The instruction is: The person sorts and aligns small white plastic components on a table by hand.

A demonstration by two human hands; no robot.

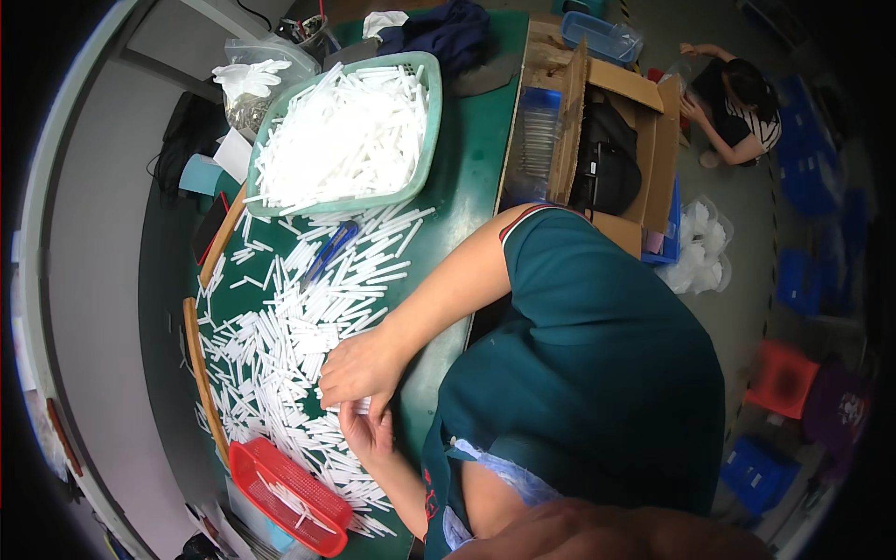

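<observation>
My right hand (359, 370) reaches in from above, its back upward and its fingers bent down over a small bunch of white sticks (362, 406). Just below it, my left hand (370, 433) has its fingers curled at the same bunch, whose ends show between the two hands. Loose white sticks (271, 359) lie spread thickly over the green table (457, 210) around both hands. A blue utility knife (331, 250) rests among them. The fingertips of my right hand are partly hidden.
A pale green basket (431, 121) heaped with white sticks stands beyond my right hand. A red basket (245, 459) holding a few sticks sits near my left. Wooden strips (198, 369) edge the pile. An open cardboard box (661, 140) stands to the side; another person (737, 103) works farther off.
</observation>
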